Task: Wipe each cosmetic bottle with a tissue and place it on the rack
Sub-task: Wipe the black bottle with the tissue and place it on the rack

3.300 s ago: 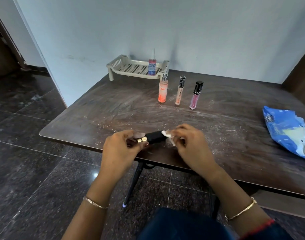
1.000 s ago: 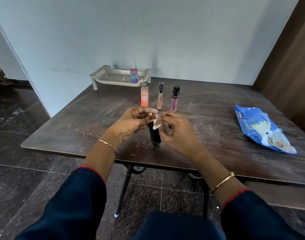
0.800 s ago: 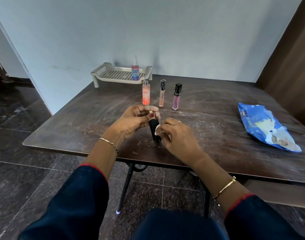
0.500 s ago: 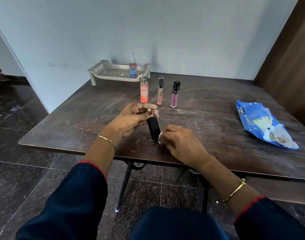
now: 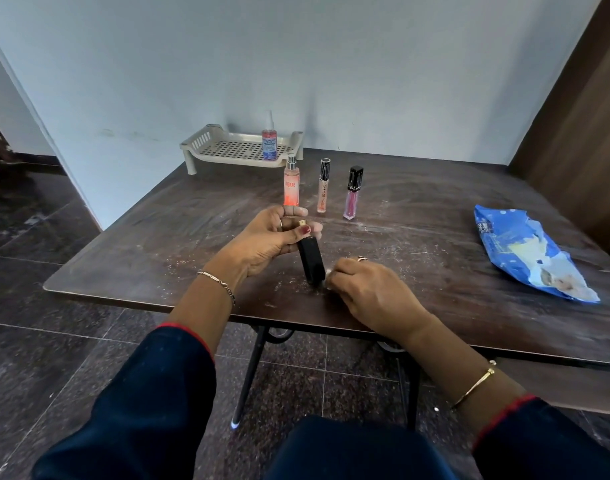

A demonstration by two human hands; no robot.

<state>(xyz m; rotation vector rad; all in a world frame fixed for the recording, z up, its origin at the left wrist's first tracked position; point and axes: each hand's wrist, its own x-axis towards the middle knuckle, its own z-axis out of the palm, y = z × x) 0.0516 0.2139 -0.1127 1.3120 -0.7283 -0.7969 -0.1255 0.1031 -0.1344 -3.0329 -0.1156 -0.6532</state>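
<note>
Head, right hand (image 5: 369, 289), tissue (image 5: 327, 274) lower on bottle (image 5: 311, 259)

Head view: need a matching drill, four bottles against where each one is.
Things:
1. black bottle
2. red-and-blue spray bottle
3. peach spray bottle
4. pink gloss tube

Places:
A. left end of the row standing on the table
B. held by the left hand
C. right end of that row
D. standing on the rack

Pairs: 1-B, 2-D, 3-A, 4-C
</note>
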